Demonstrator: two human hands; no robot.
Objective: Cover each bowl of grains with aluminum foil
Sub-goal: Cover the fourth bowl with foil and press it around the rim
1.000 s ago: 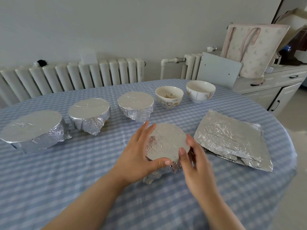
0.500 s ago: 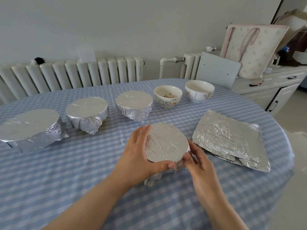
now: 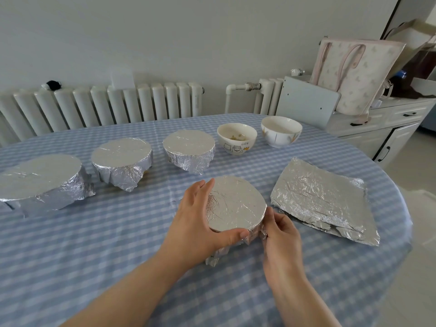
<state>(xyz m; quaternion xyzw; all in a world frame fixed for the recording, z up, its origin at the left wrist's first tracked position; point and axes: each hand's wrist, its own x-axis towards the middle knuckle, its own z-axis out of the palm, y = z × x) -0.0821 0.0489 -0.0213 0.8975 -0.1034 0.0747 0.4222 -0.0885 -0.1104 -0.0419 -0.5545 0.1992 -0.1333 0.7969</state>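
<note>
A foil-covered bowl [image 3: 238, 204] stands in front of me on the checked tablecloth. My left hand [image 3: 198, 223] cups its left side, thumb along the near rim. My right hand [image 3: 278, 230] pinches the foil against the bowl's right side wall. Three more foil-covered bowls stand in a row behind: a large one [image 3: 40, 180] at far left, one [image 3: 122, 159] in the middle, one [image 3: 188, 147] to the right. Two uncovered white bowls follow, one with a cat print [image 3: 236, 138] holding some grains, one plain [image 3: 281, 131]. Loose foil sheets [image 3: 323, 199] lie at the right.
The round table [image 3: 94, 267] has its edge curving down the right side. A radiator [image 3: 106, 107] runs along the wall behind. A white cabinet [image 3: 382, 128] with a tote bag [image 3: 354, 72] on it stands at the back right.
My left hand has settled closer round the bowl's left side. My right hand has moved in from the front to the right side wall and now pinches the foil there.
</note>
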